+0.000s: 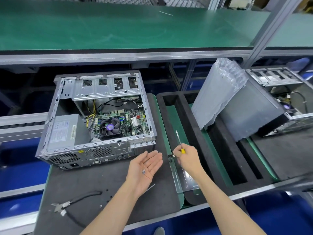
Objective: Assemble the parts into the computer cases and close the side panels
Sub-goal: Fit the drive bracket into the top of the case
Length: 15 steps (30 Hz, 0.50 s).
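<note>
An open computer case [94, 116] lies on its side on a dark foam mat [101, 184], showing motherboard, fan and power supply. In front of it, my left hand [145, 167] is held flat, palm up, with a couple of small screws [144, 172] resting on the palm. My right hand [188, 158] grips a yellow-handled screwdriver [179, 141], shaft pointing away, while its fingertips touch small dark screws [171, 156] at the mat's right edge. A second open case [277, 102] lies at the right, a grey side panel [250, 114] leaning on it.
An inflated air-cushion bag [218, 94] leans on the side panel. A black foam tray [203, 141] with long slots sits between the cases. A loose cable with a metal bracket [71, 202] lies at the mat's front left. A green shelf [118, 28] runs overhead.
</note>
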{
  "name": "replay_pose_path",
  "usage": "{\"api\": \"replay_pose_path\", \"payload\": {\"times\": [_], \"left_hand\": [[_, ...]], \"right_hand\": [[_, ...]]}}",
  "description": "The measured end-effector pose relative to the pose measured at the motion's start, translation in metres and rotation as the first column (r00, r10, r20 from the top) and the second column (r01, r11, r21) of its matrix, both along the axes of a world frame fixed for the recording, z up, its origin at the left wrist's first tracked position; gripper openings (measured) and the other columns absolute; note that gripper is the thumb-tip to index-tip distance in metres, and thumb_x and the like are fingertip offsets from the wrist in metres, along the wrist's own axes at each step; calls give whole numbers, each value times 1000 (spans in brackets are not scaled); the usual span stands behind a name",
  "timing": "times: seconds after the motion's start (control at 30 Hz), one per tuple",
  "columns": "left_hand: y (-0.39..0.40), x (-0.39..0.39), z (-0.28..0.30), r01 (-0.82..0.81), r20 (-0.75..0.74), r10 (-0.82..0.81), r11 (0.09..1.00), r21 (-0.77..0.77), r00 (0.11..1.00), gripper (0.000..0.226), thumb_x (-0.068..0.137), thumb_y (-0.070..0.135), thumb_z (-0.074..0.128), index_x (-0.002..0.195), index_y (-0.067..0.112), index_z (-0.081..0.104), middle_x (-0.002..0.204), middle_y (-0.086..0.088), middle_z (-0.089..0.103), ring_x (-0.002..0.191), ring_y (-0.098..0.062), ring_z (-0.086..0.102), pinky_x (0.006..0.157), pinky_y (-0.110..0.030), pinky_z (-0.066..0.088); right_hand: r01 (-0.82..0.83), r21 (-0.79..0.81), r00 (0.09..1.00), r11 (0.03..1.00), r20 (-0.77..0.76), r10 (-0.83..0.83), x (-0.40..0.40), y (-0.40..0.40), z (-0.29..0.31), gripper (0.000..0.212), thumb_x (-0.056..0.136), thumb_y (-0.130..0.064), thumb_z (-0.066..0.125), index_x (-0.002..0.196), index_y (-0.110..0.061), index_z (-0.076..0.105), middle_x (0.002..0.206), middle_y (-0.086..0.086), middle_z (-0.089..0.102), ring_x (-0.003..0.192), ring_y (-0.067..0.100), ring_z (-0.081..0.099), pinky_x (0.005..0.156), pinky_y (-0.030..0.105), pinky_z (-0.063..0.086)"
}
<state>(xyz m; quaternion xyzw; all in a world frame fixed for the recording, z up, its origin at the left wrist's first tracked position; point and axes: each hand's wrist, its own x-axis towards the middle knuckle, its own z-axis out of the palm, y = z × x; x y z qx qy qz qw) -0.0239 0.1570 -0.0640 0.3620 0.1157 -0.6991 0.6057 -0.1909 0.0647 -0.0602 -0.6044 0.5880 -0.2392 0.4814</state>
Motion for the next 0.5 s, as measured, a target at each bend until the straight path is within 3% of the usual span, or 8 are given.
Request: {"api": "replay_pose_path", "payload": {"times": [0.1,0.17,0.3,0.4,0.5], "left_hand": [[-1,-8,11,30,44,-30,1000,-5,999,41,84,18,67,113,-11,66,114,-29,70,98,-32,74,68,-33,62],[-4,-15,23,44,69,-41,998,-41,997,40,81,19,70,110,-9,69,112,-27,71,99,-30,74,69,-32,62],[-10,-18,52,10,125,11,986,-165,992,30,80,22,74,97,-2,79,112,-23,72,105,-28,73,74,-29,61],[-14,-6,68,-27,193,72,974,-226,979,29,79,18,75,98,-4,78,111,-23,73,105,-28,73,76,-29,61],[-15,12,81,10,301,56,977,-214,952,14,74,14,75,82,5,82,102,-18,76,94,-23,76,72,-25,60]], "right_hand": [[-10,-17,983,1000,183,12,5,4,28,14,87,2,64,74,-3,65,49,4,50,44,15,41,46,26,37],[-82,-82,971,993,218,98,13,6,50,15,84,0,68,71,-7,67,48,0,51,44,12,42,45,23,37],[-183,-221,965,958,146,218,36,5,89,13,81,0,74,71,-9,71,59,-2,63,58,10,56,57,28,49],[-263,-311,956,913,41,289,50,6,113,12,79,-3,75,70,-10,71,61,2,65,59,8,56,59,26,49],[-304,-323,944,896,28,330,60,5,129,9,77,-4,77,72,-10,73,62,-2,65,58,5,56,58,22,48]]}}
